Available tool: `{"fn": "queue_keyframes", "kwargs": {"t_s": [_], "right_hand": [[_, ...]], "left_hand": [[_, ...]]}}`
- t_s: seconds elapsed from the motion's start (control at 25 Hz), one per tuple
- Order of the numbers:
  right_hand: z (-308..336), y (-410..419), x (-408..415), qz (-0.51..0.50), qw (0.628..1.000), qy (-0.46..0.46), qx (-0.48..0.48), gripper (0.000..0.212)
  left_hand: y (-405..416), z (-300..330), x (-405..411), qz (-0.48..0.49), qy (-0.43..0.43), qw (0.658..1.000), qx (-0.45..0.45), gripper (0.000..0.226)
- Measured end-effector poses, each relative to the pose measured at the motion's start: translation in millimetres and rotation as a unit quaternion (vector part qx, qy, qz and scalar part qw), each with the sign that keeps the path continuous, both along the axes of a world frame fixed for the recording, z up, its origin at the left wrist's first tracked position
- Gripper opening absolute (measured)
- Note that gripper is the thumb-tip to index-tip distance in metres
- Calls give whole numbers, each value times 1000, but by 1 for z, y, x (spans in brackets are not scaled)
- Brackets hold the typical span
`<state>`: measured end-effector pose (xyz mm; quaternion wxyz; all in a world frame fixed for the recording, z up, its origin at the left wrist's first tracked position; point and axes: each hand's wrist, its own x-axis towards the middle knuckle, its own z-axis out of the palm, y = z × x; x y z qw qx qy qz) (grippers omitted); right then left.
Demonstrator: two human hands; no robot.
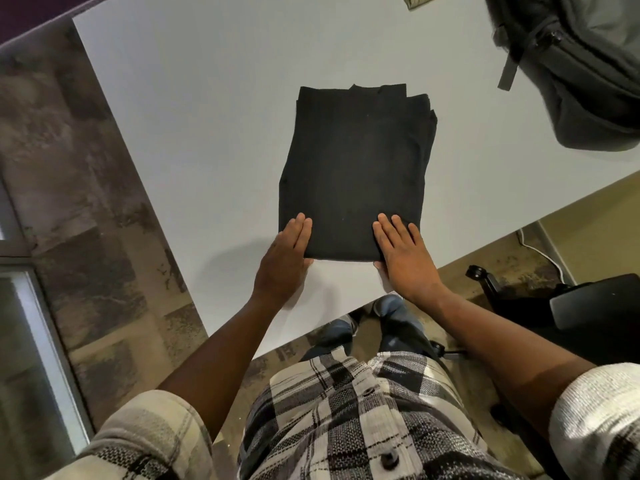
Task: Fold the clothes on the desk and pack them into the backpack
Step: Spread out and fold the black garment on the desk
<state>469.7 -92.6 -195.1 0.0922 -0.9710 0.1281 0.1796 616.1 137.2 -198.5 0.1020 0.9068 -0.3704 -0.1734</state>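
A black garment (356, 168) lies folded into a neat rectangle on the white desk (194, 116). My left hand (287, 258) rests flat at its near left corner, fingers straight on the cloth, thumb tucked at the fold's edge. My right hand (405, 254) lies flat on the near right corner, fingers straight, thumb under the edge. A dark grey backpack (581, 71) sits at the far right of the desk, its zipper and a strap facing me.
A light ribbed piece of clothing (420, 0) shows at the desk's far edge. A black office chair (588, 306) stands on the floor to my right. The desk's near edge runs diagonally just below my hands.
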Motion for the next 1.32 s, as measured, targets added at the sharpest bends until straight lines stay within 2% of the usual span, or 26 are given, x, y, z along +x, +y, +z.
{"fn": "queue_keyframes", "kwargs": {"t_s": [0.12, 0.24, 0.4, 0.48, 0.6, 0.8, 1.04, 1.12, 1.32], "right_hand": [[2, -4, 0, -16, 999, -1, 29, 76], [0, -7, 0, -14, 999, 2, 32, 85], [-2, -1, 2, -21, 999, -26, 5, 70], [-1, -1, 2, -19, 999, -29, -3, 65], [2, -7, 3, -19, 999, -42, 3, 63], [14, -22, 15, -42, 993, -86, 68, 50], [41, -41, 23, -51, 986, -71, 141, 24], [51, -52, 25, -66, 980, -54, 178, 18], [77, -83, 34, -132, 940, -62, 307, 19]], "left_hand": [[0, 2, 8, -26, -33, 999, -5, 72], [1, -2, 14, -51, -87, 993, -62, 52], [3, -4, 21, -70, -117, 985, -108, 36], [3, 2, 25, -62, -79, 990, -95, 34], [-5, 21, 35, 1, 35, 998, -61, 36], [-9, 39, 42, 23, 53, 996, -73, 25], [-6, 52, 38, 52, 104, 992, -49, 31], [-4, 59, 38, 59, 114, 990, -64, 31], [-7, 83, 45, 128, 140, 971, -143, 28]]}}
